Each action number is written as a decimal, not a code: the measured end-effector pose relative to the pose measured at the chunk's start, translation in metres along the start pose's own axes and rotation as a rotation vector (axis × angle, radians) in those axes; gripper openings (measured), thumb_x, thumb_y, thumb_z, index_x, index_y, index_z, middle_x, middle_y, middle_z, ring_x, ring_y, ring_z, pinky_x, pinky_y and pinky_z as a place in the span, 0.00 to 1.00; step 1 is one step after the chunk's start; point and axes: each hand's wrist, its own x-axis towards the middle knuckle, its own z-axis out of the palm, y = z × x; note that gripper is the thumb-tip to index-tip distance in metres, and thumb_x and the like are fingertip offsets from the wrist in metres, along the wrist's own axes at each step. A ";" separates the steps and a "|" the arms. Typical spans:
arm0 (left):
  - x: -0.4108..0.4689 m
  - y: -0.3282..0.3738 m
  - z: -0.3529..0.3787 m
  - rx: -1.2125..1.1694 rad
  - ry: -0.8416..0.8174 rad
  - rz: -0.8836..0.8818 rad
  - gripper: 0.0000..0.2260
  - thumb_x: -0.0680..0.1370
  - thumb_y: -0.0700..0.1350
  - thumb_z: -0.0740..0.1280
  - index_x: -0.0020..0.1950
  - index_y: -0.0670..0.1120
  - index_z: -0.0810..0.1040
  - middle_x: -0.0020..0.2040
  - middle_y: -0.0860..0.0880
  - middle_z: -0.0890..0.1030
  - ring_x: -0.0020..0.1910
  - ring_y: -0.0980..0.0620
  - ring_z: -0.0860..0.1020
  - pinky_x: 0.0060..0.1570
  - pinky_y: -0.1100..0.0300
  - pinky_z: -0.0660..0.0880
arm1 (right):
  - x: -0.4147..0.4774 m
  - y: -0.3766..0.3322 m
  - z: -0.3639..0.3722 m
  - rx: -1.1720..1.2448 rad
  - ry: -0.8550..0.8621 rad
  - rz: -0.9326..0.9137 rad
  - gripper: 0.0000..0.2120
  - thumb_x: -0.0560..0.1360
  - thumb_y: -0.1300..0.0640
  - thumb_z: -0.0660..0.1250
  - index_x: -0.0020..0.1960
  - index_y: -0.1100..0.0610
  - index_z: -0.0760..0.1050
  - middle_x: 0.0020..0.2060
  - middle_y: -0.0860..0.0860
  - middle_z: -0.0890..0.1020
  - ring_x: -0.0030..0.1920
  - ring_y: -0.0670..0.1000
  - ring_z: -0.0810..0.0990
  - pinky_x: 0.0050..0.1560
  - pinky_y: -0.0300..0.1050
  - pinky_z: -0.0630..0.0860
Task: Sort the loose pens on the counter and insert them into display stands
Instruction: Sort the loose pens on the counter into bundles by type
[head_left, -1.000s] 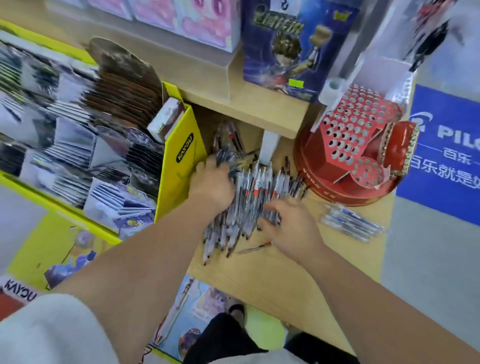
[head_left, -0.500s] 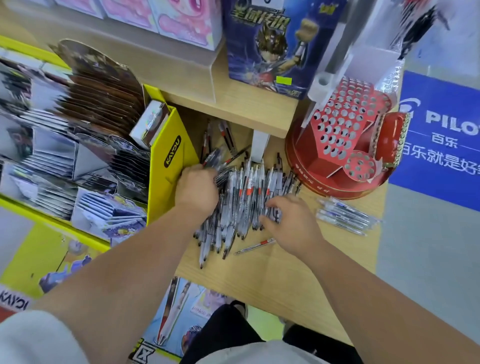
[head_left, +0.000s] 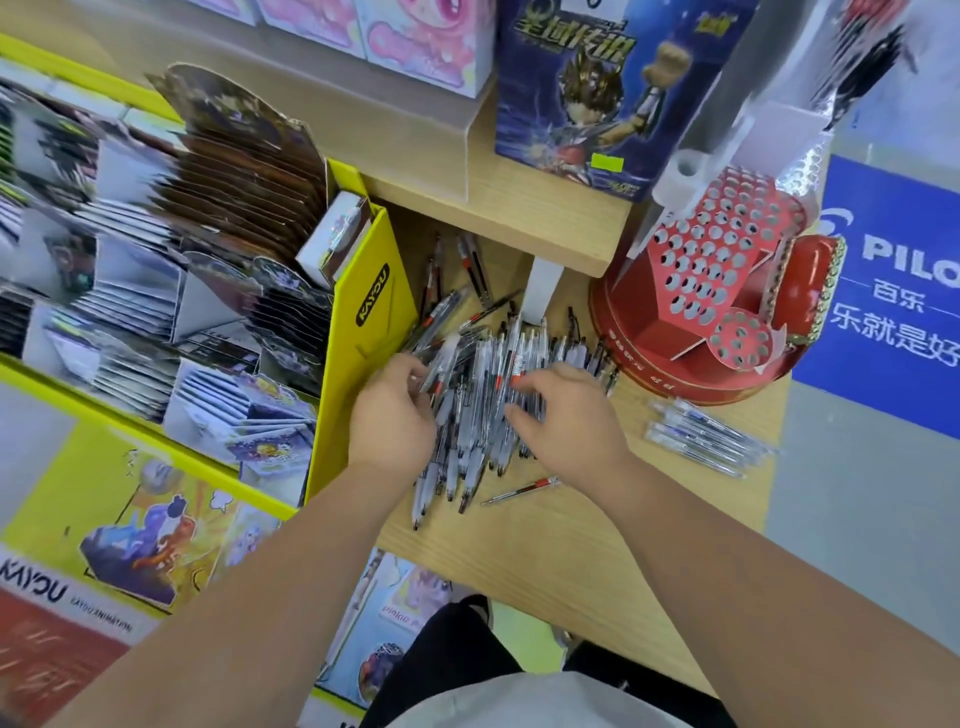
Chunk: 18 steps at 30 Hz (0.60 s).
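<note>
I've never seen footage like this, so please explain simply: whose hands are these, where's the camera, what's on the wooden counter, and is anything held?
There is no machine here. These are a person's two bare hands, filmed by a wide-angle camera worn on their head and looking down. On the wooden counter lies a pile of loose pens. A few clear pens lie apart on the right, and a single pen lies alone nearer the person. Behind is a red display stand with rows of holes, and a yellow KAYOU card display stands on the left. The left hand curls its fingers round some pens at the pile's edge. The right hand rests on the pile, but I can't tell whether it grips any.
</note>
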 end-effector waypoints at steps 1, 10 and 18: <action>-0.004 -0.004 -0.002 -0.042 0.011 -0.036 0.14 0.79 0.34 0.66 0.63 0.45 0.77 0.48 0.48 0.79 0.43 0.46 0.77 0.43 0.56 0.73 | 0.006 -0.007 0.001 -0.005 -0.005 -0.034 0.16 0.79 0.48 0.67 0.63 0.54 0.79 0.57 0.51 0.80 0.62 0.54 0.74 0.63 0.51 0.73; -0.049 -0.029 -0.017 -0.121 -0.011 -0.267 0.17 0.82 0.36 0.61 0.70 0.42 0.74 0.59 0.44 0.80 0.46 0.45 0.77 0.46 0.58 0.69 | 0.096 -0.045 0.021 -0.195 -0.116 -0.145 0.17 0.83 0.53 0.59 0.68 0.55 0.76 0.64 0.58 0.77 0.63 0.64 0.73 0.60 0.56 0.74; -0.061 -0.042 -0.014 -0.228 -0.030 -0.364 0.17 0.83 0.36 0.59 0.71 0.45 0.70 0.51 0.44 0.78 0.38 0.50 0.73 0.35 0.58 0.65 | 0.126 -0.054 0.041 -0.352 -0.290 -0.116 0.21 0.84 0.48 0.52 0.76 0.40 0.63 0.76 0.53 0.67 0.72 0.63 0.63 0.66 0.55 0.66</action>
